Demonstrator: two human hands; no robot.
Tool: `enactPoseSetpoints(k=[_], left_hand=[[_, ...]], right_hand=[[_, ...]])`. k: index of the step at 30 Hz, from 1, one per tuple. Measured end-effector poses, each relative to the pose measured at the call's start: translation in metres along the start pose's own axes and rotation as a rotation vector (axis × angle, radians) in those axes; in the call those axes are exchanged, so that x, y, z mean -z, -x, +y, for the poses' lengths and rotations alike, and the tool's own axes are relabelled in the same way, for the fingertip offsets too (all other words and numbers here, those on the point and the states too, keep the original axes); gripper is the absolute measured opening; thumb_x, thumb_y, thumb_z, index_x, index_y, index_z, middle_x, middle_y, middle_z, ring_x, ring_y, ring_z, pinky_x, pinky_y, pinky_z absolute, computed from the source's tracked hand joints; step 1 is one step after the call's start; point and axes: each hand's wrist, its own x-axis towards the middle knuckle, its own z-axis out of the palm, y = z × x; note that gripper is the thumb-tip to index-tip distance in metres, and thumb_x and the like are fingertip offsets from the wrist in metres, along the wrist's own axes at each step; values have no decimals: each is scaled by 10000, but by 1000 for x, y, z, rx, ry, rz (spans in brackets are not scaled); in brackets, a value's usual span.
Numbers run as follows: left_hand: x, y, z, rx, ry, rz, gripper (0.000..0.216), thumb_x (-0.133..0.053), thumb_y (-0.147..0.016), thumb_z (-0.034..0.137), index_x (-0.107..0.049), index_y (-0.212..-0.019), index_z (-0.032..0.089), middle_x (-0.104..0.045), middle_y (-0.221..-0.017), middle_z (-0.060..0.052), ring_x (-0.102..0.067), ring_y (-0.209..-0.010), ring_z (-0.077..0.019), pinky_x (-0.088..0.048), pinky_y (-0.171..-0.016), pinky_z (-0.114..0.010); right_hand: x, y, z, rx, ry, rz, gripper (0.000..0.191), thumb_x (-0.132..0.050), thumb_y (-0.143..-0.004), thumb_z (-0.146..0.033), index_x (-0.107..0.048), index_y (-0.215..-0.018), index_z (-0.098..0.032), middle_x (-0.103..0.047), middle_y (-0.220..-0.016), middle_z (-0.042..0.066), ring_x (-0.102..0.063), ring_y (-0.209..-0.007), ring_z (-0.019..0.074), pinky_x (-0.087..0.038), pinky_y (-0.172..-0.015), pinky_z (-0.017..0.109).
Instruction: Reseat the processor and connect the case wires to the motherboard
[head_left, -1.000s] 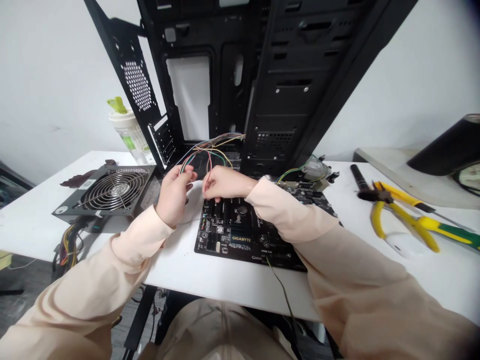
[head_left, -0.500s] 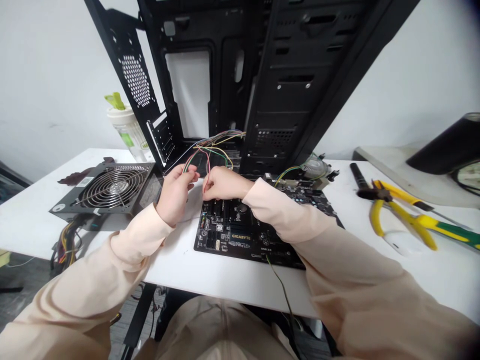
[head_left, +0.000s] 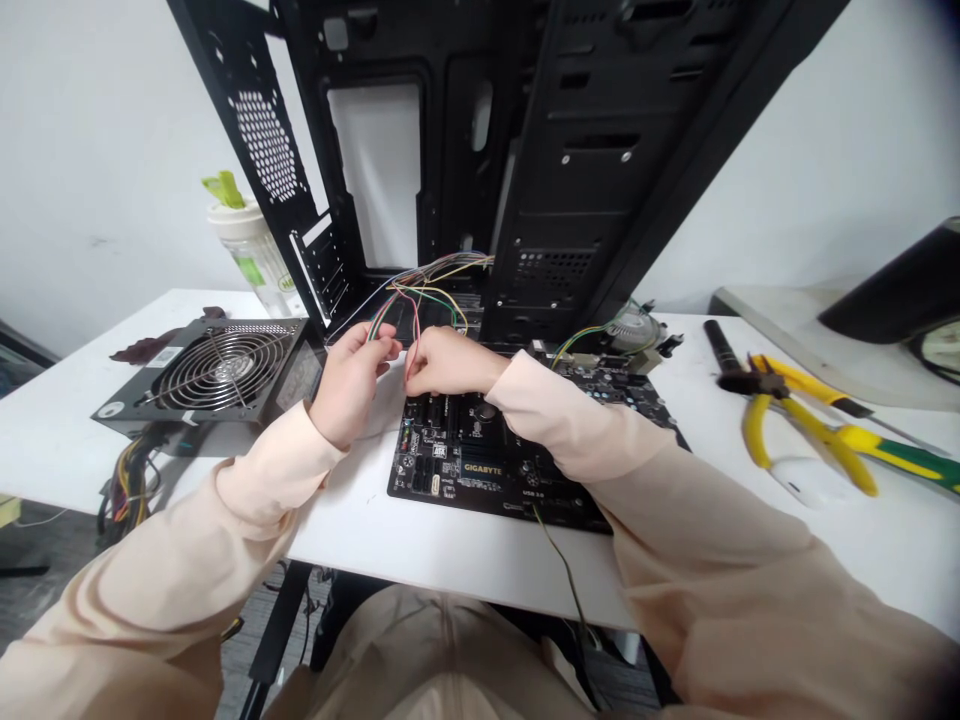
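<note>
My left hand (head_left: 351, 378) is closed in a pinch on thin coloured wires (head_left: 420, 290) that run out of the upright black computer case (head_left: 480, 170). My right hand (head_left: 447, 364) is closed too, pinching the ends of the same wire bundle just above the far left corner of a black motherboard (head_left: 480, 462) that lies flat on the white table (head_left: 420, 545). Both hands sit close together in front of the case's open side. What sits at the wire ends is hidden by my fingers.
A power supply (head_left: 214, 372) with a round fan grille lies left of my hands, its cables hanging off the table edge. A plastic cup (head_left: 244, 250) stands behind it. Yellow-handled pliers (head_left: 795, 425) and a screwdriver (head_left: 862, 430) lie at the right.
Both hands kept their pinch on the wires and shifted only slightly; the view tilted a little, so everything sits a bit lower or farther left.
</note>
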Motion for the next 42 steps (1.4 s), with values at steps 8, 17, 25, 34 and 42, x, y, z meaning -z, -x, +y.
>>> enactPoseSetpoints(k=[8,17,25,34,42], left_hand=[[0,0,1,-1,4,-1,132,-634,-615,188,-610,-741,157,-593,-617,2,-545,-638,-129,-390,-619,-238],[0,1,1,-7,-6,-9,124,-624,-613,180,-616,-734,159,-597,-614,5,-543,-630,-126,-392,-612,-238],[0,1,1,-7,-11,-20,149,-629,-594,187,-613,-740,163,-596,-610,8,-543,-625,-127,-401,-619,-242],[1,1,0,-2,-16,-19,172,-644,-588,201,-612,-752,160,-592,-625,7,-541,-632,-128,-408,-632,-245],[1,2,3,4,-26,-23,156,-644,-602,198,-610,-751,166,-590,-622,5,-537,-627,-133,-402,-620,-246]], right_hand=[[0,0,0,-7,-24,-11,94,-630,-677,-83,-722,-693,-97,-583,-511,-17,-545,-517,84,-403,-536,185],[2,-1,2,-26,-37,-36,79,-642,-671,-103,-719,-692,-102,-573,-495,-24,-553,-506,89,-413,-526,186],[1,-1,1,-31,-73,-39,97,-640,-675,-90,-725,-722,-91,-594,-525,-13,-551,-506,87,-414,-518,185],[1,-1,1,-18,-72,-34,77,-647,-672,-88,-719,-698,-94,-580,-512,-22,-542,-505,80,-407,-527,182],[1,-1,1,-7,-63,-43,78,-640,-676,-86,-715,-690,-101,-564,-509,-32,-536,-509,78,-407,-540,186]])
